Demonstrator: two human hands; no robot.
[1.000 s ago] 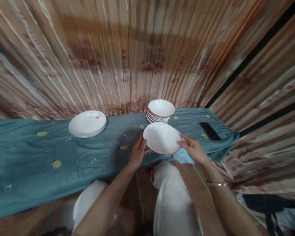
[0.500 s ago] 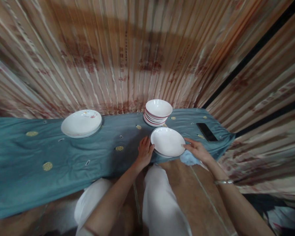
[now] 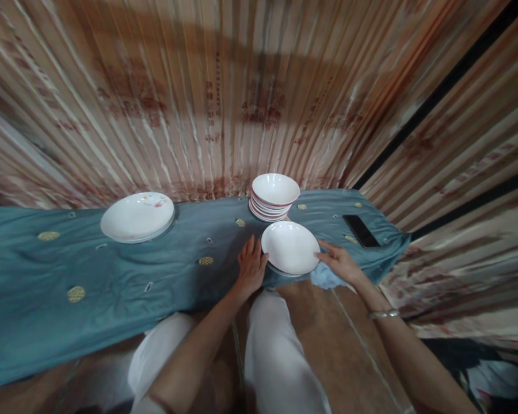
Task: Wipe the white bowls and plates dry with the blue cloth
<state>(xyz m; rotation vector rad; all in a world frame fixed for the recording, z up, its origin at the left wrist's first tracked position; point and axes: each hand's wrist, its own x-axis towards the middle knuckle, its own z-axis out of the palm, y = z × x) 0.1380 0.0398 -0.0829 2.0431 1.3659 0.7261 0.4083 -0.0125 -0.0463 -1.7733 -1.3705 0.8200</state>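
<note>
A white oval plate [image 3: 290, 248] lies near the front edge of the cloth-covered table, with another plate rim showing just beneath it. My left hand [image 3: 251, 267] is at its left side, fingers spread on the cloth and thumb touching the rim. On the opposite side, my right hand [image 3: 340, 263] grips the rim, thumb on top and fingers around the edge. Directly behind the plate stands a stack of white bowls [image 3: 275, 195] with red rims. Under my right hand, a light blue cloth [image 3: 326, 277] hangs at the table edge.
Large white plates with a floral print [image 3: 138, 217] are piled at the left. A black phone [image 3: 361, 231] lies at the right. The blue-green tablecloth [image 3: 125, 299] reaches the patterned curtain [image 3: 176, 103] behind. My white-clad knees are below the front edge.
The fingers of my left hand have straightened and spread beside the plate. My right hand stays at the rim. The whole view has shifted slightly.
</note>
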